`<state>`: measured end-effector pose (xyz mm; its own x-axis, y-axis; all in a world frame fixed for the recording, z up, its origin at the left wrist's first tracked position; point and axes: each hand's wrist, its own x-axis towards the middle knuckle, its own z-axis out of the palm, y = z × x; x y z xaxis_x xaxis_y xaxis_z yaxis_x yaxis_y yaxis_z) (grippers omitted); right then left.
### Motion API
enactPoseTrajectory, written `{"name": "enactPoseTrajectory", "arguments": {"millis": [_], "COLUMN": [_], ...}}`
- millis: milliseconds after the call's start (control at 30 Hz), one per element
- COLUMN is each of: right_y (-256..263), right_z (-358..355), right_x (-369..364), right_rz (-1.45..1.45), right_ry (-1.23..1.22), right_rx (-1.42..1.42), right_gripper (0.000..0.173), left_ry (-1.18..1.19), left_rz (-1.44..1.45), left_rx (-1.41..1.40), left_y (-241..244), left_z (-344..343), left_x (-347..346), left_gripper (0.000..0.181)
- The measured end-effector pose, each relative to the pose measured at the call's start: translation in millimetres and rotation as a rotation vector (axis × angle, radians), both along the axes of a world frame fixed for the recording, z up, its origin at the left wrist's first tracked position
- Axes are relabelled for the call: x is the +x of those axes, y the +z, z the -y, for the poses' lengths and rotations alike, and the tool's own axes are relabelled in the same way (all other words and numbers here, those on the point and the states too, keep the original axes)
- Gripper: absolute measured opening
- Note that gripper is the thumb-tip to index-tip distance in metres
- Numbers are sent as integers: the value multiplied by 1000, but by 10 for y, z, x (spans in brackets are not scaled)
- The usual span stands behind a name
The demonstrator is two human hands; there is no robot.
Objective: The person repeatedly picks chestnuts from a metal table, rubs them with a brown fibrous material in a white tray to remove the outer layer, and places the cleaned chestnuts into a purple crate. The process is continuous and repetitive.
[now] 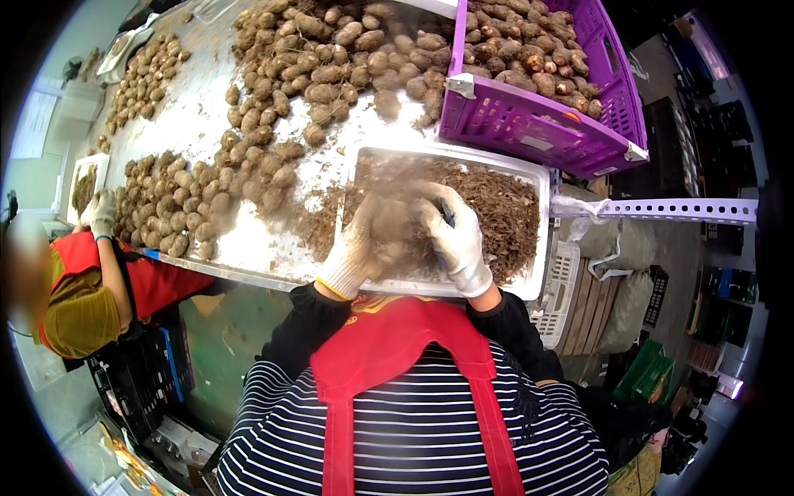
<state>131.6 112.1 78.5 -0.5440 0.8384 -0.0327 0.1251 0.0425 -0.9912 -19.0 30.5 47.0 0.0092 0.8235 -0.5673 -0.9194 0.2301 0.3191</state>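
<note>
Both hands wear white knit gloves over the white plastic tray [543, 248], which holds brown fibrous peelings [505, 217]. My left hand [356, 251] is at the tray's left part, my right hand [456, 239] to the right of it with its fingers curled inward. Between them is a blurred brownish shape; a smudge hides the fingertips, so what they hold cannot be told. Something dark blue shows at the right palm. Small taro corms [322, 74] are heaped on the metal table [260, 242] beyond the tray, and another group [177, 204] lies to the left.
A purple plastic crate [539, 124] full of taro corms stands behind the tray at the right. A co-worker's gloved hand [102, 211] is at the far left, near a small white tray [73, 198]. A perforated metal bar [676, 211] runs off to the right, above stacked sacks [629, 310].
</note>
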Motion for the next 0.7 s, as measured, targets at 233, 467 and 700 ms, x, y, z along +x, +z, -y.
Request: {"name": "enactPoseTrajectory", "arguments": {"millis": [233,467,700], "right_y": [-141,-160,-244], "right_z": [51,57,1], "right_x": [-53,-114,-77], "right_rz": [188,116,230], "right_ry": [133,111,19], "right_rx": [520,502,348], "right_gripper": [52,24,31], "left_ry": [61,-91,101], "left_rz": [67,-1,169], "left_rx": [-128,29,-196], "left_y": [151,-188,-69], "left_z": [-15,144,210], "left_x": [81,28,-134], "left_gripper": [48,48,49]}}
